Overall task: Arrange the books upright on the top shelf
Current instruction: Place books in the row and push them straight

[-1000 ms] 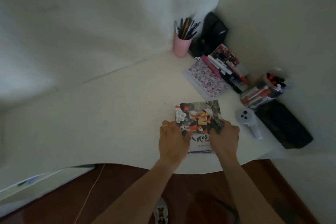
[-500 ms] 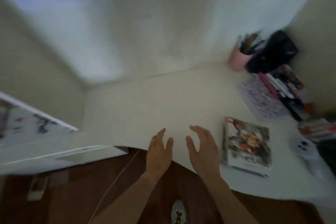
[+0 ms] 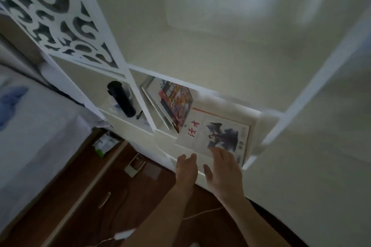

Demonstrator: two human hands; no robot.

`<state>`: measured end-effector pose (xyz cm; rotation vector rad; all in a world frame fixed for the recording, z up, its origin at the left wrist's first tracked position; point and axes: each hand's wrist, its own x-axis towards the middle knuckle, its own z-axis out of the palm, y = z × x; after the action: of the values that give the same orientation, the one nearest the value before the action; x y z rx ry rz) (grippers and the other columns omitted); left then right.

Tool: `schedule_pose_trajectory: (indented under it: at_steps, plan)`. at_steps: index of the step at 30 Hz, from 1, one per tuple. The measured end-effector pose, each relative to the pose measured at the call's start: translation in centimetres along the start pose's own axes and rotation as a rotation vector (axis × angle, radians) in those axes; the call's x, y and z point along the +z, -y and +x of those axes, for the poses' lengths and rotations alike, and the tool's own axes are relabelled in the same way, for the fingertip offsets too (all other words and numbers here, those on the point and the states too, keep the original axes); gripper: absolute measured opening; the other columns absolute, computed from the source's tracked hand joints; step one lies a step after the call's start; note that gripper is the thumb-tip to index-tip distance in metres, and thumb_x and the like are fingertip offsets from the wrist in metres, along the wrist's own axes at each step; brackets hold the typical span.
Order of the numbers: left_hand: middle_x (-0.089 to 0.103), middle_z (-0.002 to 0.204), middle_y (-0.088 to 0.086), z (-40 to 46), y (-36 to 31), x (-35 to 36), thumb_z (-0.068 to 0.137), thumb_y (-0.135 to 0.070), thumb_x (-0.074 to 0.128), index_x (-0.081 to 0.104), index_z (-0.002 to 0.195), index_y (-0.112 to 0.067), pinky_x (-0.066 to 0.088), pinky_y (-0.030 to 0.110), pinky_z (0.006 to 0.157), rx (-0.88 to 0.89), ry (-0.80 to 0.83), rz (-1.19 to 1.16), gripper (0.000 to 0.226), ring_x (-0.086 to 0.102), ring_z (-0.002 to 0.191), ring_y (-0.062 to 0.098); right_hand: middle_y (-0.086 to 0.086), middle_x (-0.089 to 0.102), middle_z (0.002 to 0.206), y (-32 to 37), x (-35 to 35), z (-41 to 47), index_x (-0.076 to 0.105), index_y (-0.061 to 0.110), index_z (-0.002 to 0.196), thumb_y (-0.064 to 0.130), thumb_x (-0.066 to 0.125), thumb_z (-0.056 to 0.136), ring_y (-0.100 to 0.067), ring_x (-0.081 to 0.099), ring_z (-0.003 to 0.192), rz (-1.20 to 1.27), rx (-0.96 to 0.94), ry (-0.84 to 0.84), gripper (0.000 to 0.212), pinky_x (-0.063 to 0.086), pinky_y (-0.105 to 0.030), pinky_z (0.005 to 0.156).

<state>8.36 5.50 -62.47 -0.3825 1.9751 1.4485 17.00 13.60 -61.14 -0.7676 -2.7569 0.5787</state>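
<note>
While a white book (image 3: 217, 135) with red characters lies flat in a compartment of the white shelf unit (image 3: 202, 88), beside a colourful book (image 3: 176, 104) leaning tilted, the left hand (image 3: 185, 169) and right hand (image 3: 224, 168) hover before it, fingers relaxed and holding nothing.

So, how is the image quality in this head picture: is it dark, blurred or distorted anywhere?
Head view: dim overall, brightest on the upper right wall. Motion blur smears the white book, both hands (left hand, right hand) and the shelf edge. The wide angle bends the shelf posts. The book's red characters cannot be read sharply.
</note>
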Motion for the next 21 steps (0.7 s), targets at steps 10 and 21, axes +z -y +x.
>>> schedule_pose_trajectory:
  at_steps: [10, 21]
  plan:
    - [0.069, 0.114, 0.020, 4.5, -2.1, 0.6, 0.097, -0.004, 0.065, 0.054, 0.125, -0.027, 0.054, 0.037, 0.087, 0.033, 0.293, -0.385, 0.038, 0.069, 0.102, 0.035, -0.012, 0.069, 0.114, -5.0, 7.0, 6.8, 0.063, 0.010, 0.122, 0.037, 0.078, 0.083, -0.029, 0.067, 0.100, -0.386, -0.020, 0.032, 0.051, 0.058, -0.041, 0.079]
    - [0.071, 0.112, 0.014, 5.6, -2.9, 2.1, 0.098, -0.030, 0.069, 0.061, 0.123, -0.014, 0.058, 0.038, 0.093, -0.113, 0.278, -0.430, 0.031, 0.071, 0.093, 0.026, 0.007, 0.066, 0.057, -5.3, 4.2, 8.5, 0.069, 0.022, 0.081, 0.059, 0.053, 0.097, -0.010, 0.060, 0.044, -0.155, 0.090, -0.077, 0.043, 0.046, -0.021, 0.045]
